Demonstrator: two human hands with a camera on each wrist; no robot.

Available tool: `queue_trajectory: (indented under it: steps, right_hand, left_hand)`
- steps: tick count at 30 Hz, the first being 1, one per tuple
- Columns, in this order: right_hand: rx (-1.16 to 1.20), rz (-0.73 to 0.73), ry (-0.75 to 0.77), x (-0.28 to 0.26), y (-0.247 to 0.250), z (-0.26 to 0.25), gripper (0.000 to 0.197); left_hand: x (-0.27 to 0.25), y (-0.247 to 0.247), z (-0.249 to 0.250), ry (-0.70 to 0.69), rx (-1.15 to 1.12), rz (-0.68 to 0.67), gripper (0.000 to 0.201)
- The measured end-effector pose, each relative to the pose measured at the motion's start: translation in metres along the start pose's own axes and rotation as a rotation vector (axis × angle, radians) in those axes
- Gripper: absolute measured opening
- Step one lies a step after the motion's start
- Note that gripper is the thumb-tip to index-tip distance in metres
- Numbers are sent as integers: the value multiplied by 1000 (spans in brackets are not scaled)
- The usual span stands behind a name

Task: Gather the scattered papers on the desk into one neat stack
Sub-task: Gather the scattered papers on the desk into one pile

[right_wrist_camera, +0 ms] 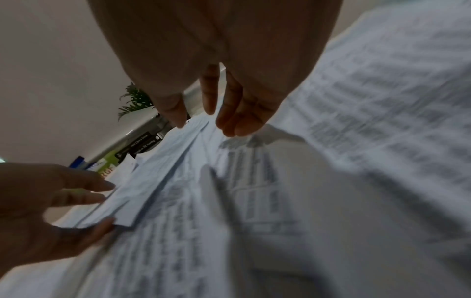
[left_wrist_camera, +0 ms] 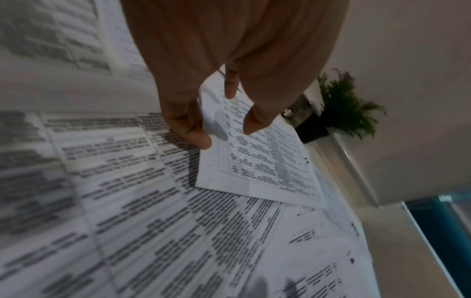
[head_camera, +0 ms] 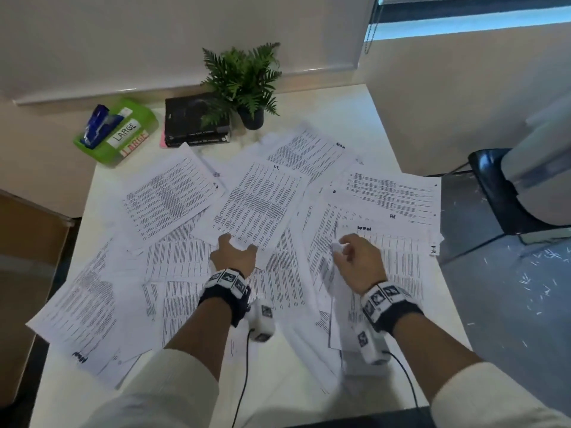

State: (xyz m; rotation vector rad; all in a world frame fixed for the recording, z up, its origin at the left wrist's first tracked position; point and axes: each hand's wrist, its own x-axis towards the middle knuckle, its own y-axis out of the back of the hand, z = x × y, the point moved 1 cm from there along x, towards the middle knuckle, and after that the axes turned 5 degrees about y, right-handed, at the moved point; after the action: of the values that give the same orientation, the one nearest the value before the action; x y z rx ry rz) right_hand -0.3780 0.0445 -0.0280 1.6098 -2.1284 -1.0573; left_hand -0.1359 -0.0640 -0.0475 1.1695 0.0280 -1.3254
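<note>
Printed white papers (head_camera: 173, 261) lie scattered and overlapping across the white desk (head_camera: 340, 112). My left hand (head_camera: 236, 245) pinches the near edge of the centre sheet marked "I.T." (head_camera: 259, 205). In the left wrist view the thumb and fingers of the left hand (left_wrist_camera: 226, 133) clamp that sheet (left_wrist_camera: 257, 163), which is lifted a little off the pile. From the right wrist camera, the left hand (right_wrist_camera: 107, 205) holds the sheet's edge (right_wrist_camera: 142, 193). My right hand (head_camera: 340, 247) hovers over the right-hand papers (head_camera: 398, 267), fingers loosely curled. Nothing sits between the right hand's (right_wrist_camera: 201, 123) thumb and fingers.
At the back of the desk stand a green tray (head_camera: 117, 134) labelled LARGE, black books (head_camera: 194, 118) and a potted fern (head_camera: 244, 81). Some sheets overhang the desk's left and right edges. A dark chair (head_camera: 494, 193) is on the floor at the right.
</note>
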Motion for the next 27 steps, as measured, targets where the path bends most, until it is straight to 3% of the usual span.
queue_trajectory:
  steps: [3, 7, 9, 11, 13, 15, 16, 17, 18, 21, 23, 25, 27]
  right_hand:
    - [80, -104, -51, 12, -32, -31, 27]
    - [156, -127, -148, 20, -58, -54, 31]
    - [190, -98, -198, 23, -63, -58, 38]
    - [321, -52, -295, 27, -63, -55, 56]
    - [379, -26, -381, 28, -58, -52, 73]
    - [278, -79, -372, 25, -54, -46, 61]
    - [216, -107, -352, 23, -53, -42, 54]
    - [158, -121, -329, 20, -51, -39, 52]
    - [106, -137, -312, 16, -51, -38, 49]
    - [-2, -155, -255, 7, -51, -39, 48]
    - [-62, -152, -242, 2, -54, -47, 57]
    - [-153, -168, -253, 0, -60, -56, 79]
    - [-166, -191, -282, 0, -69, -64, 93]
  left_hand:
    - [6, 2, 8, 126, -259, -4, 59]
    - [13, 1, 7, 93, -460, -78, 30]
    - [3, 1, 1, 104, -664, -262, 26]
    - [-18, 8, -10, 106, -668, -411, 29]
    - [-43, 15, -29, 52, -457, -621, 35]
    - [-65, 21, -51, 48, -210, -960, 47]
    - [-69, 26, -62, 53, -116, -1055, 49]
    - [-68, 33, -70, 29, -26, -1059, 46]
    - [-64, 39, -75, -32, 39, -975, 40]
    - [-37, 56, -75, -250, 169, -463, 24]
    - [-21, 66, -69, -261, 166, -195, 29]
    - [-8, 67, -65, -216, 129, -148, 45]
    - [-5, 64, -57, -196, 144, -189, 58]
